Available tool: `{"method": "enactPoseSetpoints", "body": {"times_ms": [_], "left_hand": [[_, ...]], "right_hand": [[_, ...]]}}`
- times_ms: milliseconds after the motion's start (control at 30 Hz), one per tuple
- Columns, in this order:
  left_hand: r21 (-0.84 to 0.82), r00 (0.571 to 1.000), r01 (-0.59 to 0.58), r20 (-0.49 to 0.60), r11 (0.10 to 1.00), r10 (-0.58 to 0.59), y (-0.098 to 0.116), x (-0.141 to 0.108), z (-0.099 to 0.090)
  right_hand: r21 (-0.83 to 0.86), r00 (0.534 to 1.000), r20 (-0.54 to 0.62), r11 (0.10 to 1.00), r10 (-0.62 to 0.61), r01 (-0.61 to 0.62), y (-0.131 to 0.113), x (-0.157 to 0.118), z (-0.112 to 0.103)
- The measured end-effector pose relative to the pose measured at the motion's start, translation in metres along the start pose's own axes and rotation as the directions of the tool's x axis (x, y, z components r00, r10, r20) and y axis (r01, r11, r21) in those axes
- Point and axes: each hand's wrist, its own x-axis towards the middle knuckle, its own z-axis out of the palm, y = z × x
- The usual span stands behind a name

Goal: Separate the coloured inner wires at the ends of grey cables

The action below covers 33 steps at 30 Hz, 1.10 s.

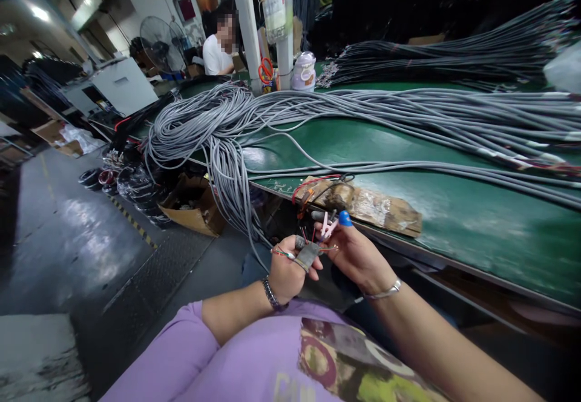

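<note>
Head view: grey cables (363,100) cross a green table (481,208), fan (158,43) beyond.

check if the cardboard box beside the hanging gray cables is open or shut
Open: the cardboard box is uncovered on top, its inside showing.

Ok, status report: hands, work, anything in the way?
Left hand holding thin wires. Right hand holding pink clip. Board on bench beyond, not between hands.
</note>
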Motion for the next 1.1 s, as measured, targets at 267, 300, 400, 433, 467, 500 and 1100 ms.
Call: {"method": "enactPoseSetpoints", "body": {"times_ms": [267,300,400,433,467,500,1100], "left_hand": [[0.014,1.0,0.021,-0.001,1.0,-0.021,-0.006,0.006,0.003],[0.018,1.0,0.025,0.0,1.0,-0.025,-0.007,0.006,0.002],[0.032,1.0,0.028,-0.001,0.999,-0.028,-0.01,0.007,0.002],[0.036,1.0,0.027,-0.002,0.999,-0.027,-0.01,0.007,0.001],[0.038,1.0,0.025,-0.002,0.999,-0.025,-0.01,0.007,0.001],[0.039,1.0,0.023,-0.001,0.999,-0.023,-0.01,0.007,0.0],[0.15,0.971,0.09,0.207,0.985,-0.12,-0.014,-0.004,-0.012]], "right_hand": [[0.132,0.999,-0.011,0.991,0.039,-0.037,0.005,0.009,-0.002],[0.134,0.999,-0.014,0.991,0.031,-0.029,0.005,0.01,-0.001],[0.144,0.999,-0.031,0.989,0.019,-0.014,0.005,0.01,0.0],[0.14,0.999,-0.027,0.99,0.019,-0.015,0.005,0.009,0.0],[0.13,1.0,-0.01,0.991,0.023,-0.022,0.004,0.007,0.0],[0.114,0.999,0.021,0.993,0.034,-0.036,0.003,0.005,-0.001],[-0.564,0.984,0.179,0.821,0.023,0.083,-0.003,-0.031,0.0]]}}
